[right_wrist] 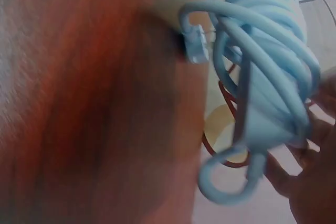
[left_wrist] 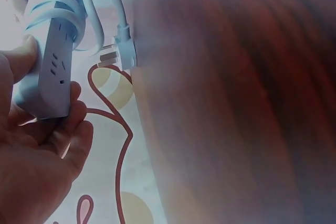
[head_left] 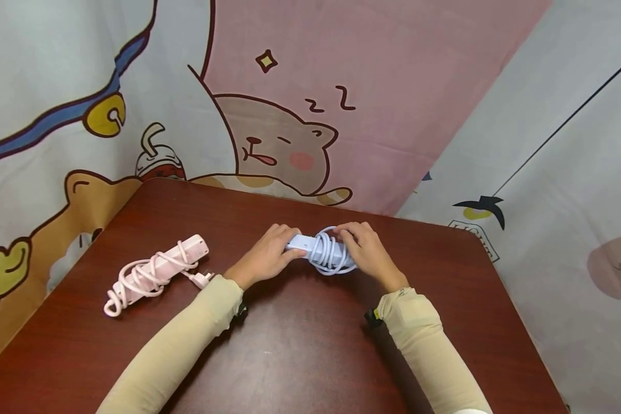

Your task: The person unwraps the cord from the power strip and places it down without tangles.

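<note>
A light blue power strip (head_left: 301, 242) with its own cord (head_left: 327, 253) wound round it is held between both hands over the table's far half. My left hand (head_left: 266, 254) grips its socket end, thumb on one side and fingers on the other in the left wrist view. My right hand (head_left: 368, 252) holds the opposite end, where the coils bunch up; its fingers are partly hidden behind the strip in the right wrist view. The strip's plug (left_wrist: 126, 51) dangles on a loop of cord, prongs showing.
On the left of the dark red wooden table (head_left: 300, 356) lies a pink power strip (head_left: 173, 260), wrapped in its cord, with its plug (head_left: 202, 280) near my left forearm. A cartoon-printed cloth (head_left: 393, 86) hangs behind the table's far edge.
</note>
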